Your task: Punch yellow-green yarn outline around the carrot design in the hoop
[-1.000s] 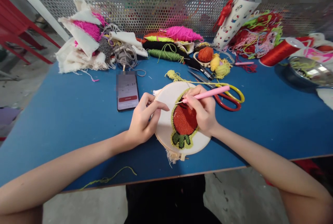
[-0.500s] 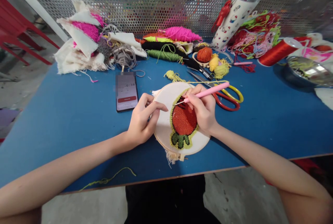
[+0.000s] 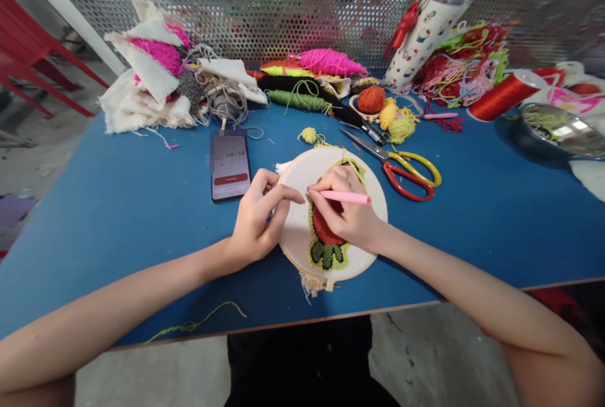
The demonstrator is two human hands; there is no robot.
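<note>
A round embroidery hoop (image 3: 293,263) lies on the blue table with white cloth (image 3: 302,171) stretched in it. On the cloth is a looped-yarn design (image 3: 327,229) of an orange-red, carrot-like shape with green leaves and a yellow-green border. My left hand (image 3: 259,218) grips the hoop's left edge, its index finger resting over the cloth. Pinched in my right hand (image 3: 355,221) is a pink punch needle (image 3: 347,197), its handle pointing right. The needle's tip is at the design's left border, mostly hidden by my fingers. My right hand covers the upper part of the design.
Scissors (image 3: 409,174) with red and yellow handles lie right of the hoop. A phone (image 3: 230,171) lies to the left. Yarn bundles (image 3: 326,63), a tumbler (image 3: 428,35), a red thread spool (image 3: 505,97) and a metal bowl (image 3: 543,133) line the back and right.
My right hand has moved down and left with the punch needle, bringing its tip down to the border. The handle now lies flatter. My left hand has stayed in place.
</note>
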